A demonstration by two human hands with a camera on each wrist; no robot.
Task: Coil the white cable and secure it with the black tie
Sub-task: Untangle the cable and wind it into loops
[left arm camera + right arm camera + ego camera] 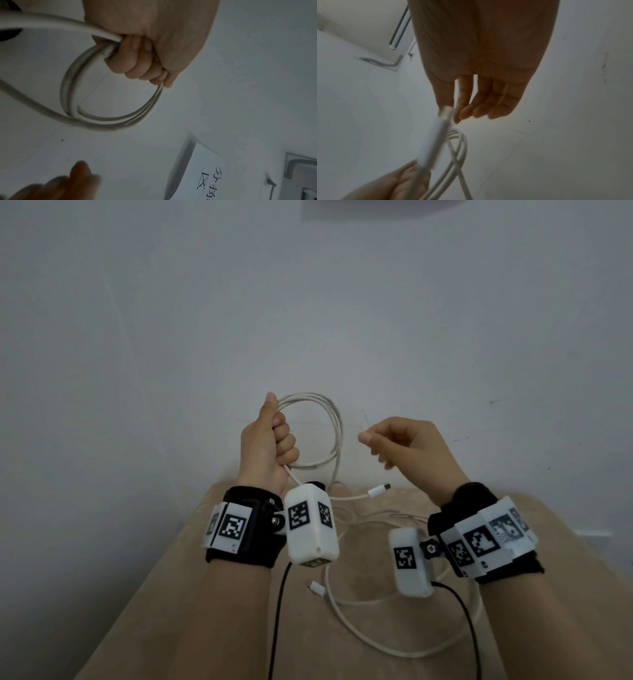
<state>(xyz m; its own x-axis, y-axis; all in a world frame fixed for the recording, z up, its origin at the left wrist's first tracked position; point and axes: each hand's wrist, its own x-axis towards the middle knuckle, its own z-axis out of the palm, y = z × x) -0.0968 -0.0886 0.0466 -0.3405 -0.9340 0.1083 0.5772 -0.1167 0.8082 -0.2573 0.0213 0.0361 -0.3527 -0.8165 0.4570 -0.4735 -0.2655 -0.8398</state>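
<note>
My left hand (277, 436) is raised above the table and grips a white cable coil (330, 433) in its fist, thumb up. The left wrist view shows the fist (137, 60) closed round several loops (102, 121). One strand drops from the coil to a free white connector (378, 492), which shows as a blur (436, 135) in the right wrist view. My right hand (373, 450) hovers just right of the coil with loosely curled fingers (471, 108) and holds nothing. No black tie is in view.
More white cable (376, 648) with a second connector (317, 589) lies on the beige table (205, 611) under my wrists. Black camera leads (277, 611) hang from both wrist units. A white wall (308, 320) stands behind the table.
</note>
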